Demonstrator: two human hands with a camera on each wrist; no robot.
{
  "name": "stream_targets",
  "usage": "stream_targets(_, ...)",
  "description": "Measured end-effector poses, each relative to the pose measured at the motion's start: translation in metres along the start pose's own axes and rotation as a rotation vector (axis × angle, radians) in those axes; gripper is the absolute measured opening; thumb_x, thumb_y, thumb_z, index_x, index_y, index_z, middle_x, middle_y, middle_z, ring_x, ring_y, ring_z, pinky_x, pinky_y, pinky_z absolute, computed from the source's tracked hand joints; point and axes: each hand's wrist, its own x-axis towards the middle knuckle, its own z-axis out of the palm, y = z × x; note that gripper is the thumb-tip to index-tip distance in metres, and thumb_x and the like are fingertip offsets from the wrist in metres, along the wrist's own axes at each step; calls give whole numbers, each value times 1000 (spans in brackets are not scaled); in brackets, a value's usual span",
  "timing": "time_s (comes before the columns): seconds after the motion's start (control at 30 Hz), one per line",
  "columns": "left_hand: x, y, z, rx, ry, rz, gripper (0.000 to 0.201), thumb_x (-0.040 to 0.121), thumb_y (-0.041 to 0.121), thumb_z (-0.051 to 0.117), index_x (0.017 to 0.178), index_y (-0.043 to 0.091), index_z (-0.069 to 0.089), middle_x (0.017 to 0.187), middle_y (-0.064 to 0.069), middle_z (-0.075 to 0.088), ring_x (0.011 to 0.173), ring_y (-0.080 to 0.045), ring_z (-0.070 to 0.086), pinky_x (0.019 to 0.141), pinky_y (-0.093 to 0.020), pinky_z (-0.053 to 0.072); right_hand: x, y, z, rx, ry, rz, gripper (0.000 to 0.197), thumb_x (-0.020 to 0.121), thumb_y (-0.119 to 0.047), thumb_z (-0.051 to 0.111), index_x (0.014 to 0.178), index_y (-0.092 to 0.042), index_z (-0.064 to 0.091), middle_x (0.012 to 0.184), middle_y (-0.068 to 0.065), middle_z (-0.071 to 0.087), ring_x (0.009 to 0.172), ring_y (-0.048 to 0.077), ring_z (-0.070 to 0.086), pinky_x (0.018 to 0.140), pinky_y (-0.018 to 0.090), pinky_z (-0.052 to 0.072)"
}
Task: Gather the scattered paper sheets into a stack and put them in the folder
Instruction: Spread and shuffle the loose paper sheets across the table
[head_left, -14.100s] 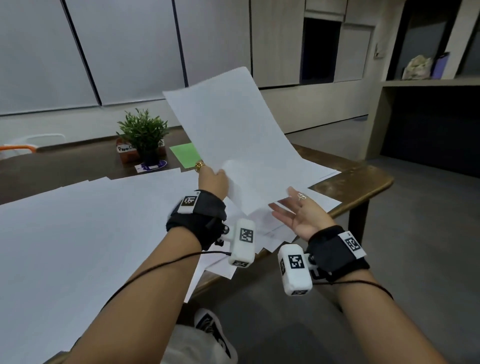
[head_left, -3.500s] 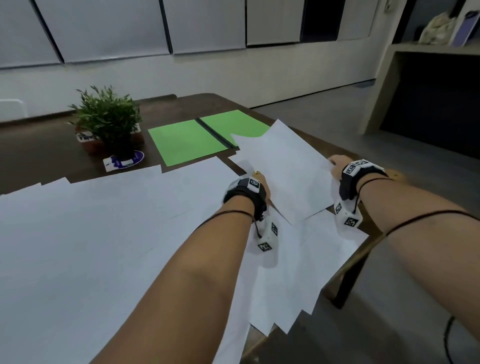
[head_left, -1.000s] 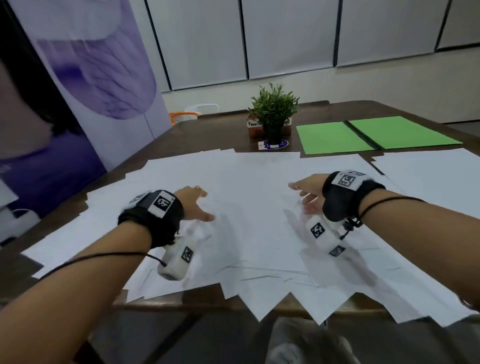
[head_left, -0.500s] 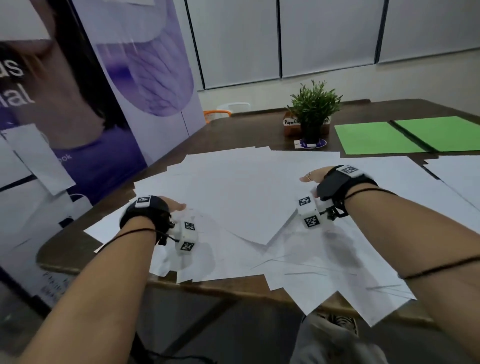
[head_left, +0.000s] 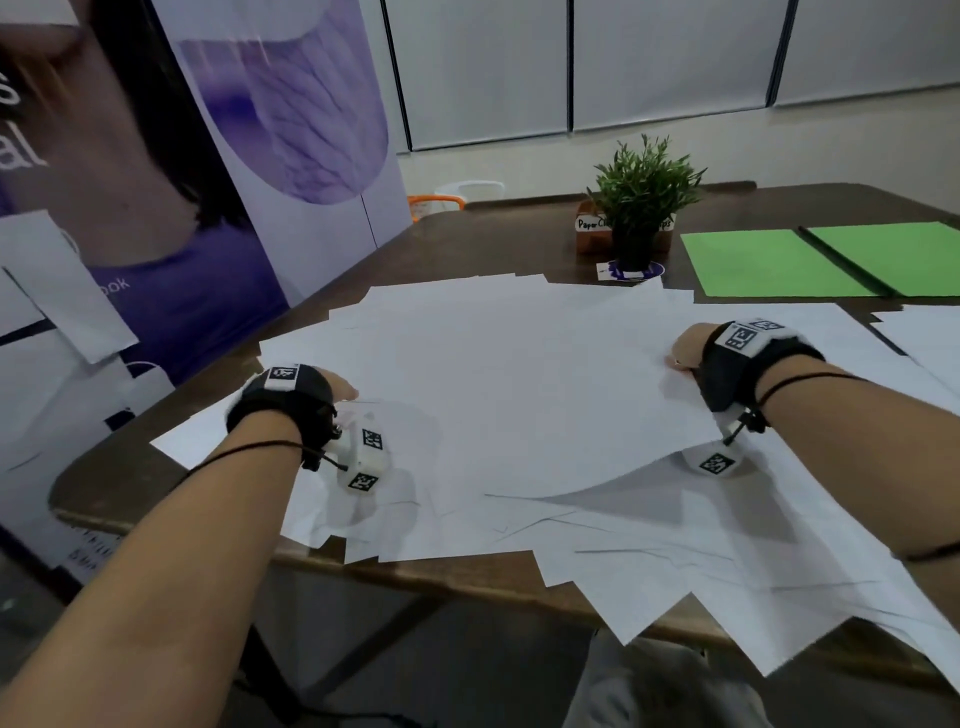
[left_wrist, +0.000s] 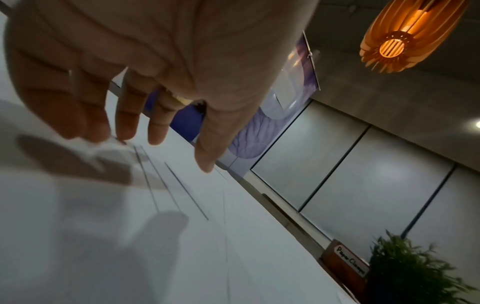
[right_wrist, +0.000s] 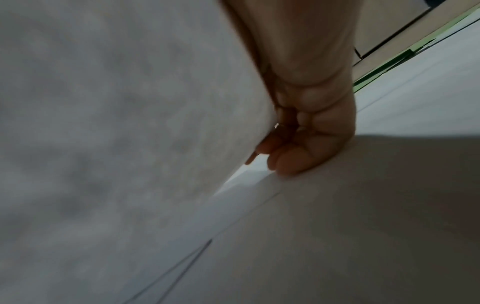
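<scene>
Several white paper sheets (head_left: 597, 535) lie overlapping across the brown table (head_left: 493, 244). One large top sheet (head_left: 519, 395) is raised along its right and near edges and throws a shadow on those below. My right hand (head_left: 685, 351) grips its right edge; in the right wrist view the fingers (right_wrist: 311, 144) curl under that sheet (right_wrist: 130, 123). My left hand (head_left: 337, 387) rests at the sheet's left side, and its straight fingers (left_wrist: 130, 127) touch the papers (left_wrist: 103, 226). The open green folder (head_left: 779, 262) lies flat at the far right.
A potted plant (head_left: 641, 208) and a small brown labelled box (head_left: 592, 228) stand behind the papers. A purple banner (head_left: 234, 156) stands to the left of the table. Several sheets overhang the table's near edge (head_left: 467, 577). More paper (head_left: 930, 338) lies at the right.
A second ago both hands hovered open over the papers. The right hand has since taken hold of the top sheet's edge and drawn it rightwards and up; the left hand has settled on the papers.
</scene>
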Motion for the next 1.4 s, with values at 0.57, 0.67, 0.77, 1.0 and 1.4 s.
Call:
stream_targets(0.57,-58,23,9,-226,-84,-85,45,93,39,54,115,0,56,117,-15,59,100,-26,54,82,-26,36,21,6,33,856,112,113,25,90,-34,59,109,-17,57,106,9,60,95,26,60,81,32,49)
stream_targets(0.67,-65,29,5,-168,-3,-54,62,91,48,52,134,4,45,137,-14,49,120,-30,49,99,-31,36,17,-5,31,1192,25,116,22,90,-29,60,86,-9,53,79,6,58,72,19,56,65,25,41)
stream_targets(0.77,-65,35,5,-176,32,-26,67,92,50,48,142,7,35,141,-13,45,128,-31,45,107,-34,35,10,-8,29,1266,-34,122,8,95,-18,54,93,-11,54,58,1,63,48,8,57,42,14,37)
stream_targets(1.0,-50,34,20,-422,217,-69,105,69,21,83,146,14,12,141,-20,40,127,-39,41,107,-46,33,22,-1,43,1291,-93,71,49,93,-29,54,136,-6,44,96,-2,63,57,8,37,38,14,26)
stream_targets(1.4,-59,43,20,-132,201,20,41,91,33,58,123,8,56,130,-14,55,119,-29,52,100,-31,39,28,-23,36,830,20,8,65,64,-61,75,120,-32,60,94,-9,68,91,17,60,99,29,44)
